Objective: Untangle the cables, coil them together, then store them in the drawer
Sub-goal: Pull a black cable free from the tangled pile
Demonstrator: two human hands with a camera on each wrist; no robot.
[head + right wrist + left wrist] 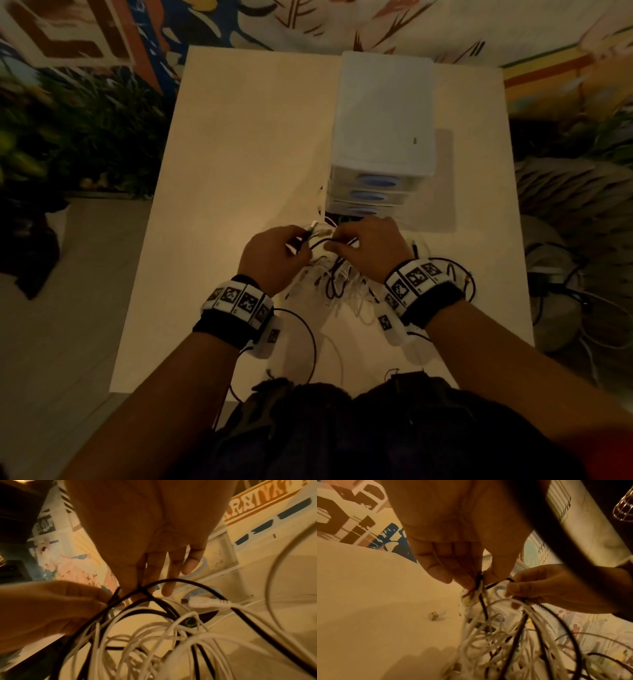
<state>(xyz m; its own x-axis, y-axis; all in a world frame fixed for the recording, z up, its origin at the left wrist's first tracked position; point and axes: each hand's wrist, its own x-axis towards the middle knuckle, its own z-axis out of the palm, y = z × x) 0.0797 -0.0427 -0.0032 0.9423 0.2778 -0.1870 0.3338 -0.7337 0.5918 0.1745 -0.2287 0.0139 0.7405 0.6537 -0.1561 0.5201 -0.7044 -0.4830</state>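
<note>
On the counter point(239, 144), just before the drawers point(371, 195), lies the cable tangle point(339, 284) of black and white leads. Left hand point(270, 255) pinches a bunch of cable ends; right hand point(368, 245) pinches a black loop point(171, 580) (both grips clamped on cable, lifted off the surface). Step in hand: untangling, early; nothing coiled, drawers look closed. Next move likely calls for drawing the black lead free while the left holds the rest. Dim light; crossings inside the knot unreadable, some leads run off the near edge.
</note>
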